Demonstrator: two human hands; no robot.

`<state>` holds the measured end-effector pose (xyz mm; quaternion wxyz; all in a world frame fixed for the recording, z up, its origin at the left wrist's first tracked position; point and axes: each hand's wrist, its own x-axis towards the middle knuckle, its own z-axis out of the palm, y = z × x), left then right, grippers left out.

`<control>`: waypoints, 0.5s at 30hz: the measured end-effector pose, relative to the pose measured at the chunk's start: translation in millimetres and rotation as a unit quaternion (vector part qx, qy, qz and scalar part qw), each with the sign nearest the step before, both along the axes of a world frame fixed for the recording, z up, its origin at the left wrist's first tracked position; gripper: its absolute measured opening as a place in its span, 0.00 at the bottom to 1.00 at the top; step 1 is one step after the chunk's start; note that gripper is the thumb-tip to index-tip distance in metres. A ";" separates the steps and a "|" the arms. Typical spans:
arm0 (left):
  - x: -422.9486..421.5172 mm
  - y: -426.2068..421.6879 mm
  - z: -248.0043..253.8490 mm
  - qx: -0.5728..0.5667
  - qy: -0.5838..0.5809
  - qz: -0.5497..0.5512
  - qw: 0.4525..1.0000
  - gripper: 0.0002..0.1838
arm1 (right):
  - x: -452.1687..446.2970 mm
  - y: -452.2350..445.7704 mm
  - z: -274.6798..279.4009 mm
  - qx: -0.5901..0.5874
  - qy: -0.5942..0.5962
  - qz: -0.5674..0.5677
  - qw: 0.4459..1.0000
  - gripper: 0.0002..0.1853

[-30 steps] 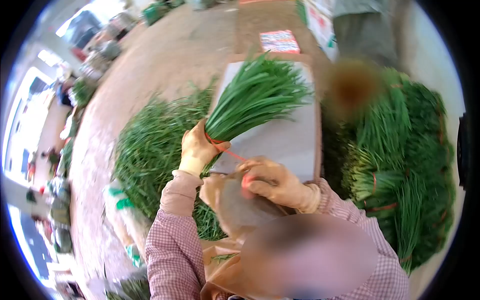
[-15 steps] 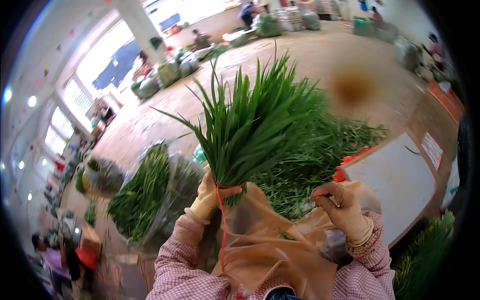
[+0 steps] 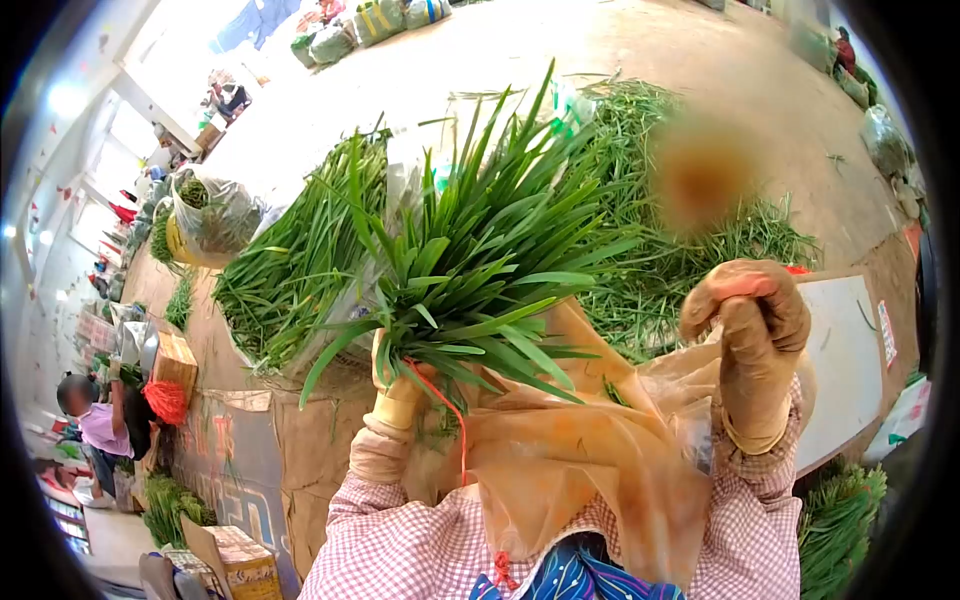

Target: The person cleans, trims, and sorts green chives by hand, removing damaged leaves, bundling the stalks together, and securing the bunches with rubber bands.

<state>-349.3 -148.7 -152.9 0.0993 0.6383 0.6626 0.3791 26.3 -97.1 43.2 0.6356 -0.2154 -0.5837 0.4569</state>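
My left hand (image 3: 400,385), in a pale glove, is closed round the lower stems of a fanned bunch of long green leaves (image 3: 480,260). A red string (image 3: 452,405) runs from the bunch at that hand down toward my chest. Raised at the right, my gloved right hand (image 3: 752,310) has its fingers curled in, with something reddish at the fingertips that I cannot make out. Below and between both hands lies a translucent orange-brown plastic apron (image 3: 570,440).
Loose greens (image 3: 650,290) are heaped beyond the bunch. A bag of greens (image 3: 300,260) stands to the left, a white board (image 3: 845,350) to the right. More bunches (image 3: 840,525) lie at lower right. A person (image 3: 100,425) is at far left beside boxes.
The view has swung leftward from the board. The bunch now tilts its leaf tips more toward me, and my right hand has moved away from it, then higher and closer to the camera.
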 end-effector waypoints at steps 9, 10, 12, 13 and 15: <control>42.1 -3.1 30.9 0.136 -0.569 -0.042 0.810 0.23 | -50.9 -7.6 -7.3 0.050 -0.302 0.079 0.949 0.30; 49.7 -6.7 33.4 0.154 -0.432 -0.007 0.889 0.26 | -55.5 -1.8 -24.4 0.058 -0.325 0.038 0.943 0.32; 65.9 -16.4 35.8 0.176 -0.128 0.056 0.975 0.30 | -64.2 18.1 -77.2 0.164 -0.387 -0.006 0.907 0.33; 71.5 -23.0 36.2 0.182 0.034 0.083 0.979 0.32 | -69.1 26.0 -89.0 0.036 -0.314 0.029 0.948 0.30; 78.7 -39.3 33.1 0.082 0.224 0.092 0.967 0.42 | -80.6 40.2 -102.6 -0.420 0.030 0.092 0.902 0.24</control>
